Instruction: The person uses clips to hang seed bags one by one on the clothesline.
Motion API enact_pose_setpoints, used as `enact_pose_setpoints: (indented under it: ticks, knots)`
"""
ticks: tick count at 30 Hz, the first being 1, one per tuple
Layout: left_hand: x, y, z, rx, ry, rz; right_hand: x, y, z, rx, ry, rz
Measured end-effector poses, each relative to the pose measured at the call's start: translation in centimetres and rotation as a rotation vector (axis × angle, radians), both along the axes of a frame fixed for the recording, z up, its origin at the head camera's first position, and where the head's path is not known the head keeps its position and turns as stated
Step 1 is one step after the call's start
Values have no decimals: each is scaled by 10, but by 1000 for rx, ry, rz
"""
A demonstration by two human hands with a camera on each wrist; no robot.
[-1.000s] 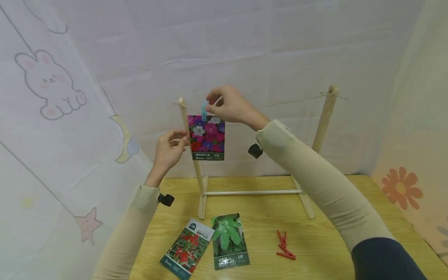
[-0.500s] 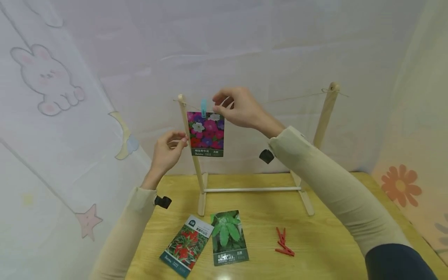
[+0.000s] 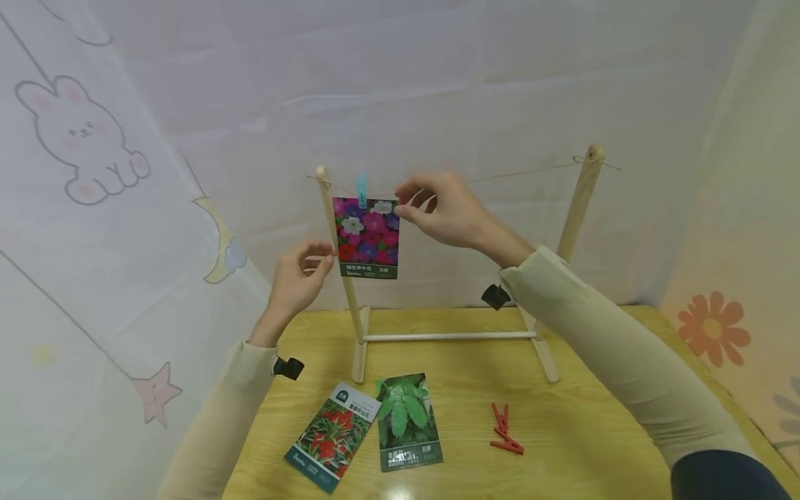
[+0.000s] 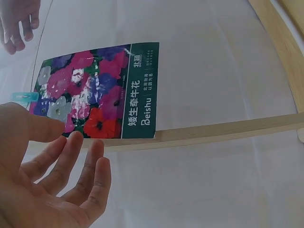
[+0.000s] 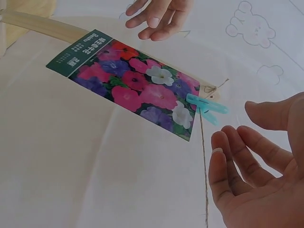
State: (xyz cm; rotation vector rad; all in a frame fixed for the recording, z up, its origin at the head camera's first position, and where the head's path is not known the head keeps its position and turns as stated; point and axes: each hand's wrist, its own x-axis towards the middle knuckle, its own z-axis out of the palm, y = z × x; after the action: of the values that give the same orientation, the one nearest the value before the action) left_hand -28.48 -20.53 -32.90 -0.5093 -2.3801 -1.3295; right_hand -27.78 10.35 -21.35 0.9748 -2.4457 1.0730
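Observation:
A seed packet with a petunia picture hangs from a string at the left of a wooden frame. One blue clothespin clips its top edge to the string. My left hand is beside the packet's left edge, fingers loosely bent and holding nothing. Near the top right corner is my right hand, its fingers relaxed and apart from the clothespin in the right wrist view. On the table lie a red-flower packet, a green-leaf packet and red clothespins.
The wooden frame's right post and white crossbar stand towards the back of the wooden table. Behind hangs a pale cloth backdrop with printed figures on its sides.
My right hand has let go of the blue clothespin and moved right and slightly down. The packet stays hanging. My left hand has hardly moved.

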Motion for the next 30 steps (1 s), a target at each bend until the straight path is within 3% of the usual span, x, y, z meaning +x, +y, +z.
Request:
enact_pose_setpoints:
  ticks: [10,15,22,30]
  knots:
    - [15,-4,-6,-47,-14,-4,9,15,-16,-11,28,11]
    - [23,-7,-15,-47,-39,2,17,27,-30,-5,34,22]
    - [33,-8,-20,-6,-30,12,26,47,-46,-4,12,-16]
    - [40,-8,-21,-1,-13,10,36,70,-52,42,77,-55]
